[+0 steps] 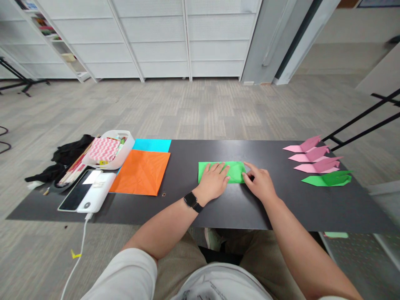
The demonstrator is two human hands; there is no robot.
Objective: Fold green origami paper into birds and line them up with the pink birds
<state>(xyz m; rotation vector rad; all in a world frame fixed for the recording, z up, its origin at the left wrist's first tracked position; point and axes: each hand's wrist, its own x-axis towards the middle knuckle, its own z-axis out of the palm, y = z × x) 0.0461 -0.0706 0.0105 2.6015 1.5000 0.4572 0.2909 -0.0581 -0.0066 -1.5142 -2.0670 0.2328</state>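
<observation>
A folded sheet of green paper (236,170) lies on the dark table in front of me, its long side running left to right. My left hand (214,178) rests flat on its left half, fingers spread and palm down, covering part of it. At the paper's right edge is my right hand (260,182). Its index finger touches the upper right corner, its thumb meets the edge lower down, and the other fingers curl under. The paper looks creased between the two hands.
Folded paper figures, pink (317,166) and green (328,179), stand in a row at the right. Orange sheets (143,173) and a blue sheet (153,145) lie left, beside a white basket (126,148), a phone (76,191) and a white power bank (98,191) with a cable.
</observation>
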